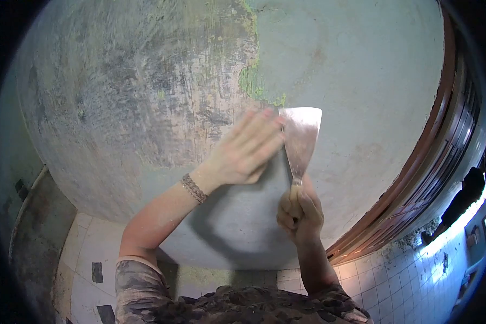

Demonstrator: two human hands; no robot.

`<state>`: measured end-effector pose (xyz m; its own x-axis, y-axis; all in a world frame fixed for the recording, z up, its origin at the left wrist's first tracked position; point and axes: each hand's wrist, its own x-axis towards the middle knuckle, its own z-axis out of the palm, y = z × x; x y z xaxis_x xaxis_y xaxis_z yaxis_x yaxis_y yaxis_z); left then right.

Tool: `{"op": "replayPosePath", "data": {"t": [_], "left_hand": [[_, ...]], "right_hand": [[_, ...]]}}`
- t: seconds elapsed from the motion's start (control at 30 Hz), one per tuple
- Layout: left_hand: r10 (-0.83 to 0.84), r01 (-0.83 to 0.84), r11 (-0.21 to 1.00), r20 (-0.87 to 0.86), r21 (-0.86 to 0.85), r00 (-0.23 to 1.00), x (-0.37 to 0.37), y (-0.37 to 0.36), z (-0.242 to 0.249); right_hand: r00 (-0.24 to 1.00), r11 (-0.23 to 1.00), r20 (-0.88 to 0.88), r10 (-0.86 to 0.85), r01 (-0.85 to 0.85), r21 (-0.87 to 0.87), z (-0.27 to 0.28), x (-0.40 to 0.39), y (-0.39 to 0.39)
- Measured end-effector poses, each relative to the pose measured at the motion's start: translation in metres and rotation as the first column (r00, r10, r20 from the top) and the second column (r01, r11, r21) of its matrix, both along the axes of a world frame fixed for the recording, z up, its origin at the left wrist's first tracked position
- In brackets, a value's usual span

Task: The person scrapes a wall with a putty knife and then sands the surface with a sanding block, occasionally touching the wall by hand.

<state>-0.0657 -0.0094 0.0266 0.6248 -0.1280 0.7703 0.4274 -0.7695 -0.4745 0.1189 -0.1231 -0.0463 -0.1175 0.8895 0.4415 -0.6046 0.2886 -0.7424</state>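
Note:
My right hand (301, 210) is wrapped round the handle of a wide metal scraper (302, 132), whose blade points up in front of the wall. Close to the left edge of the blade is my left hand (248, 148), slightly blurred, with its fingers stretched out and nothing seen in it. Whether its fingertips touch the blade or the wall I cannot tell. Behind both hands, the wall (362, 81) has smooth green-grey paint on the right. A rough, scraped patch (162, 86) covers the upper left, with bright green flakes along its ragged border.
A reddish-brown slatted frame (416, 178) curves along the right side. Pale floor tiles (383, 281) with scattered debris lie below it. Beyond, at the far right, a dark figure-like shape (459, 202) shows against bright light. A low grey ledge (38, 227) stands at the left.

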Motion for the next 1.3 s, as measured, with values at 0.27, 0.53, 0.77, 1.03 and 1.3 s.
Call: {"op": "replayPosePath", "data": {"t": [0.27, 0.53, 0.77, 1.03, 1.3], "left_hand": [[-0.106, 0.139, 0.973, -0.179, 0.183, 0.978, 0.053, 0.028, 0.034], [-0.277, 0.26, 0.919, 0.016, 0.296, 0.961, 0.07, 0.048, 0.096], [-0.279, 0.266, 0.918, 0.004, 0.293, 0.96, 0.073, 0.05, 0.105], [-0.319, 0.303, 0.919, 0.026, 0.254, 0.947, 0.082, 0.047, 0.078], [-0.312, 0.284, 0.912, 0.052, 0.297, 0.949, 0.088, 0.046, 0.112]], "right_hand": [[0.997, 0.997, -0.058, -0.056, 0.053, -0.052, 0.031, -0.033, 0.017], [0.997, 0.997, -0.044, -0.062, 0.06, -0.04, 0.098, -0.032, 0.021], [0.994, 0.995, -0.067, -0.085, 0.081, -0.053, 0.11, -0.031, 0.015], [0.995, 0.991, -0.001, -0.096, 0.096, -0.094, 0.09, -0.024, 0.005], [0.99, 0.986, -0.05, -0.133, 0.127, -0.106, 0.116, -0.015, 0.013]]}}
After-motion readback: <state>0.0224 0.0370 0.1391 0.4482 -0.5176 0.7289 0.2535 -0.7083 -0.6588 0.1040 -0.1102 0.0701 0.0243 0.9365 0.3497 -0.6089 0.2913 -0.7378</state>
